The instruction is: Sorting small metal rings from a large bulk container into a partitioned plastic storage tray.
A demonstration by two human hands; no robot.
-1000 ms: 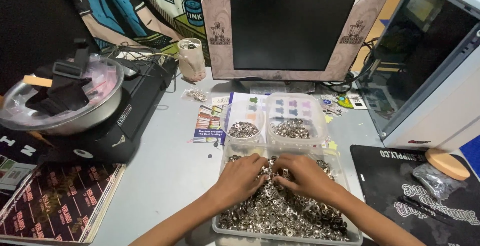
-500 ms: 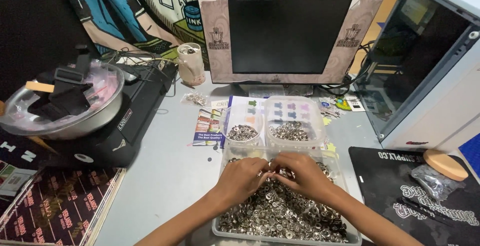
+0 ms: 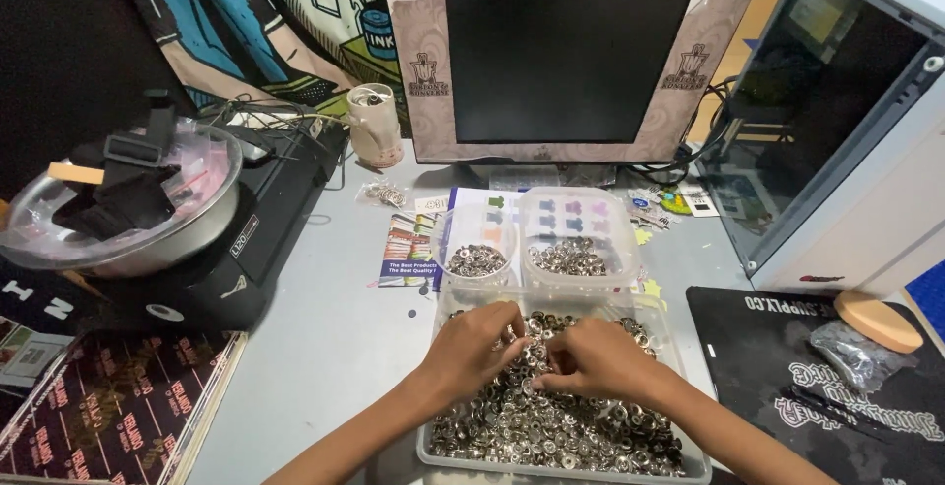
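Head view, hands: the left hand (image 3: 474,347) and the right hand (image 3: 591,359) lie close together in the far half of a clear plastic tray (image 3: 694,460), fingers curled down into a heap of small silver metal rings (image 3: 551,426).
Grip: fingertips of both hands are pinched among the rings; what each one has hold of cannot be told at this size.
Tray edges: its near rim sits at the bottom of the picture, and its far rim is just beside two smaller clear containers.
Round container (image 3: 475,244): left of the pair, with a small pile of silver pieces at its bottom.
Square container (image 3: 579,239): right of the pair, touching the round one, with a similar pile.
Open room, left: a bare strip of grey surface (image 3: 325,347) runs between the tray and a black machine (image 3: 226,268) that carries a metal bowl (image 3: 128,209).
Open room, right: a black printed mat (image 3: 837,387) lies just beside the tray, with a tan round disc (image 3: 878,321) on its far corner.
Far edge: a dark monitor (image 3: 561,57) stands behind the containers, and a white computer case (image 3: 847,121) closes the right side.
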